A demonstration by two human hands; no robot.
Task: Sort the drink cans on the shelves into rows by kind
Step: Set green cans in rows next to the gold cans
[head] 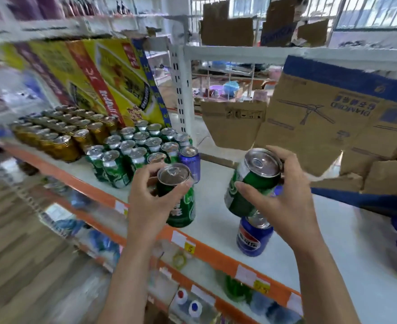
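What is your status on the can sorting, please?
Left hand grips green can. Right hand grips another. Blue can beside green block.

Two green cans point(181, 195) held (one each), one blue can point(253, 237).

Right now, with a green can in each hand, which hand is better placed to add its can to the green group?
Left. The left hand holds its green can upright, right beside the green group. The right hand grips a tilted can farther away, above the blue can.

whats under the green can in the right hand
A blue cola can stands upright on the shelf below the tilted green can in the right hand; its top is partly hidden.
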